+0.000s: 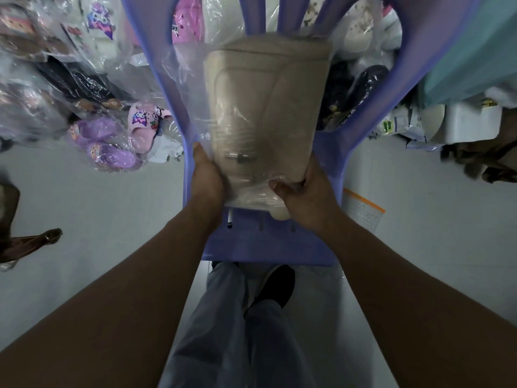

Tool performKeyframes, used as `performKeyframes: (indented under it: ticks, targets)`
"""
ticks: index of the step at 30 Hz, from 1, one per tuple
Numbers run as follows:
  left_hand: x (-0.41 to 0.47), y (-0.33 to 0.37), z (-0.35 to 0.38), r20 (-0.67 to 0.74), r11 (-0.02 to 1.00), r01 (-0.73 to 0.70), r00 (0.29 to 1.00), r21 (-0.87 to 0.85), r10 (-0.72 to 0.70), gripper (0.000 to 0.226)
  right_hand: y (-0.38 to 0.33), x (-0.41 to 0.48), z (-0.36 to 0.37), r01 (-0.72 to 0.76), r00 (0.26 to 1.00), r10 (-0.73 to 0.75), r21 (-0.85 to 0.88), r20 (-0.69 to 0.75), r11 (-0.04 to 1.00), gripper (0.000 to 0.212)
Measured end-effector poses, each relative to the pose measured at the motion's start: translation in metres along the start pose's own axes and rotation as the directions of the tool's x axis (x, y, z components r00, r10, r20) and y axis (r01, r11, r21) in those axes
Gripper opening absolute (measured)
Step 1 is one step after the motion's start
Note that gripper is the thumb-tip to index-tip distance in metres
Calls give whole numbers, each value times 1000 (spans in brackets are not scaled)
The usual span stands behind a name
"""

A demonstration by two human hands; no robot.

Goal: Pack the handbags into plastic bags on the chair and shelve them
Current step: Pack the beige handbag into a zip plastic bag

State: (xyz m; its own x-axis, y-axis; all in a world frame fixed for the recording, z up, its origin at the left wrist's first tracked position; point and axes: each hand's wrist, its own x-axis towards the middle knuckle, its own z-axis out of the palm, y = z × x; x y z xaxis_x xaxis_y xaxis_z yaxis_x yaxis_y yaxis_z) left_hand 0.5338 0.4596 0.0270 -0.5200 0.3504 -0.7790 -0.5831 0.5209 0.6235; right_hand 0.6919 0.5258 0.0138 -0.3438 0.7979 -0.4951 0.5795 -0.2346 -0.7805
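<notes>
The left hand [207, 178] grips the near left edge of a clear plastic bag [188, 79], with the thumb lying up along the side and the fingers hidden behind it. The right hand [305, 198] grasps the near right corner, thumb pressed on the front and fingers curled round the edge. Both bare forearms reach forward and slightly inward from the bottom corners of the view. Between the hands is a beige handbag [265, 107], sheathed in the plastic bag and held over the seat of a purple plastic chair [251, 249], its far end near the backrest. A small metal clasp [237, 157] shows through the plastic, and a rounded beige corner pokes out at the near end. Bagged purple slippers [112, 148] lie on the floor to the left
</notes>
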Motion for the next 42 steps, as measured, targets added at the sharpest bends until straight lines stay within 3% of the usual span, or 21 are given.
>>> performKeyframes:
  ticks: [3,5,7,10,14,17,19,21,23,28,30,32,35,37,38,40,42]
  targets:
    - [-10,-11,-20,-43,993,115,992,-1,-115,100,-8,-22,2,-27,1000,27,-14,-2,1000,67]
    - [-19,-7,-32,-46,986,160,986,35,-159,98,-17,-31,-2,-41,999,41,-33,7,999,66]
    - [-28,1,-41,-60,980,188,981,70,-184,115,-29,-37,-8,-75,996,76,-20,52,997,58]
    - [-37,12,-51,-116,984,133,986,116,-120,130,-54,-41,-16,-110,988,102,69,116,992,53]
    - [-74,44,-52,-216,980,12,976,200,32,105,-81,-50,-16,-185,982,170,225,85,957,80]
    - [-92,62,-52,-178,977,-57,979,206,95,89,-93,-49,-23,-257,963,267,340,17,905,66]
    - [-102,72,-50,-127,968,-117,981,220,147,67,-98,-45,-30,-282,949,314,407,-12,869,62]
    - [-107,80,-43,-111,948,-206,965,242,238,46,-106,-41,-36,-327,939,334,504,80,799,71]
    - [-105,85,-36,-145,923,-276,936,268,322,36,-116,-38,-43,-411,912,330,556,244,722,64]
    - [-95,84,-22,-162,859,-443,856,259,490,42,-130,-23,-60,-433,901,304,602,308,671,44]
    - [-91,86,-19,-171,858,-466,848,215,503,44,-137,-21,-64,-445,895,308,628,321,638,44]
    - [-88,92,-14,-195,884,-447,863,135,466,31,-141,-19,-65,-439,897,321,687,303,578,43]
    - [-85,104,-8,-251,942,-336,913,-13,323,24,-145,-17,-67,-411,898,351,795,267,446,26]
    - [-77,108,-9,-301,952,-295,918,-85,257,29,-145,-16,-65,-434,887,370,772,276,464,22]
    - [-73,108,-11,-359,942,-334,884,-39,299,33,-147,-16,-63,-451,883,373,731,283,513,24]
    - [-61,106,-18,-416,854,-456,746,251,520,42,-152,-18,-56,-460,888,329,633,321,623,18]
    - [-56,110,-23,-332,720,-534,648,443,685,41,-158,-16,-47,-409,911,252,625,328,665,11]
